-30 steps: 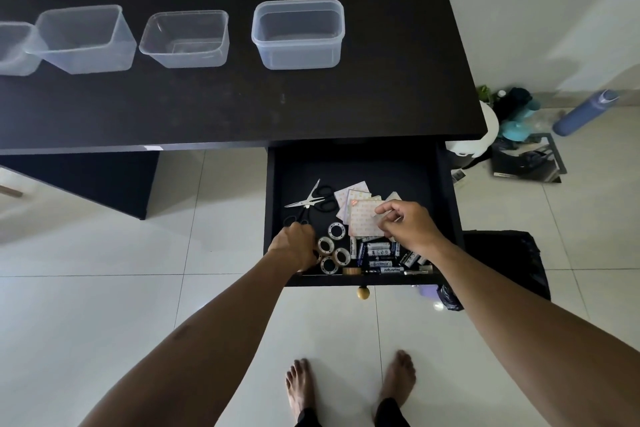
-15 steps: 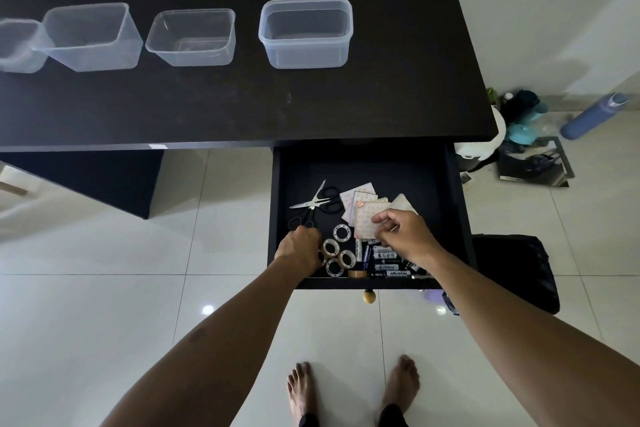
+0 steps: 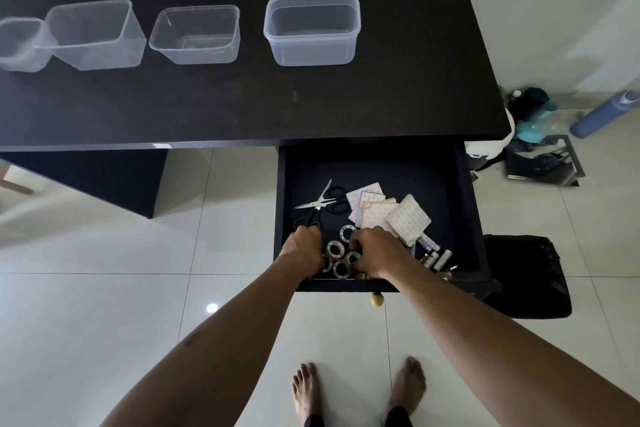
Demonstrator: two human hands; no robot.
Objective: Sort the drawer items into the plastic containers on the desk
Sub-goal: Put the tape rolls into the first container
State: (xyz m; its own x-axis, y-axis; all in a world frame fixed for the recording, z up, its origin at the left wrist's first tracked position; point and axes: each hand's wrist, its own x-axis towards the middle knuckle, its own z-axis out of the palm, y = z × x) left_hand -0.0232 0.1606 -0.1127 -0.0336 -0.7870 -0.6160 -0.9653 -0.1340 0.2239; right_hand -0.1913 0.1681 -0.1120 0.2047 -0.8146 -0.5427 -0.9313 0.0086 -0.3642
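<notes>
The open black drawer (image 3: 381,168) under the desk holds two pairs of scissors (image 3: 320,202), square sheet packets (image 3: 408,217), several tape rolls (image 3: 335,248) and batteries (image 3: 437,255). My left hand (image 3: 304,250) is curled over the tape rolls at the drawer's front left and grips one. My right hand (image 3: 375,253) is curled beside it and grips another tape roll; its fingertips are hidden. On the dark desk (image 3: 242,104) stand several clear plastic containers: a lipped tub (image 3: 311,55), a shallow one (image 3: 197,52), a tall one (image 3: 97,55) and a small one (image 3: 20,59).
The drawer has a brass knob (image 3: 376,299) at its front. A black bag (image 3: 526,274) lies on the floor right of the drawer, with a blue bottle (image 3: 604,113) and clutter (image 3: 540,156) near the wall. My bare feet (image 3: 356,388) stand on white tiles.
My right hand has left the sheet packets and moved left and down onto the tape rolls. My left hand has stayed at the tape rolls.
</notes>
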